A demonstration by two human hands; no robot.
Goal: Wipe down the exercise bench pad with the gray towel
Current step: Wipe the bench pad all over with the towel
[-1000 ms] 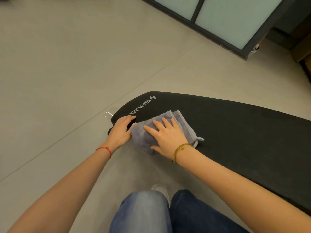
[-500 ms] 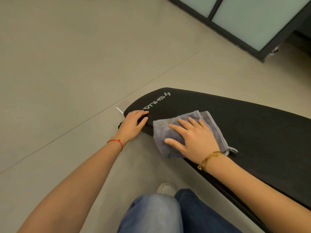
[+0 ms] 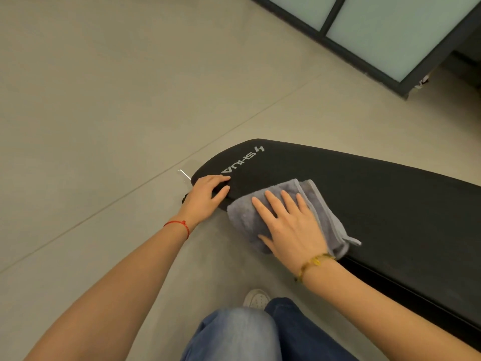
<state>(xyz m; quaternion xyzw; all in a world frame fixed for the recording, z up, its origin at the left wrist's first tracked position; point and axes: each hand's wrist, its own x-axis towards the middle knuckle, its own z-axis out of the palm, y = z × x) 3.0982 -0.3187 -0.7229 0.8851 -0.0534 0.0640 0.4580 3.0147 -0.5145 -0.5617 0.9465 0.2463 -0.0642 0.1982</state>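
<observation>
Black exercise bench pad: runs off the right edge, far end cut off; frame beneath mostly hidden, only a small metal tab showing past the near left corner. White lettering near the rounded end, partly covered by fingers. Frosted glass door at top right, cropped by the frame. Jeans at bottom edge, cut off; white shoe only partly visible behind the knee.

Gray towel: folded, lying on the pad's near edge close to the rounded end, draped slightly over the side; middle portion hidden under a palm. Right hand: flat on the towel, fingers straight and spread, pressing down; gold bracelet at wrist. Left hand: just left of the towel, fingers curled over the pad's corner, gripping it; red string at wrist. Hands near each other, not touching.
</observation>
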